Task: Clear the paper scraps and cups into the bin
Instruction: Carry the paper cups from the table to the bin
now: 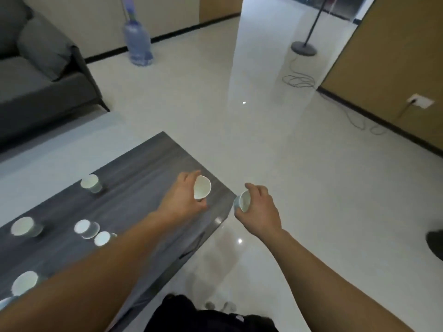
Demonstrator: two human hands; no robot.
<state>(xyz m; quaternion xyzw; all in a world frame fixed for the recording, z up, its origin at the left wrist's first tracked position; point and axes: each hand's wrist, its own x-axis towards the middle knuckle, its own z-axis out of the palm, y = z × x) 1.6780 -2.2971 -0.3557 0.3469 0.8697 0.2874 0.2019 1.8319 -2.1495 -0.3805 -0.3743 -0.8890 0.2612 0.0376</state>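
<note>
Grey wood-grain tabletop [143, 168] carries several loose white paper cups [85, 228], mostly toward its left side. Above its right corner the left hand [184, 195] curls round a tilted white paper cup [202, 186]. Just past that corner, over the pale glossy floor [275, 144], the right hand [260, 209] grips a second white cup [243, 201]. A grey sofa [36, 80], a blue water jug [137, 41] and a black lamp stand [304, 47] stand beyond. Any print is too blurred to read.

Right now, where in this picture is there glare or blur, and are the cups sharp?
Head view: a broad glare band runs down the glossy floor; the cups on the table are smeared and blown out white; the cup in the left hand and the cup in the right hand look sharper.
</note>
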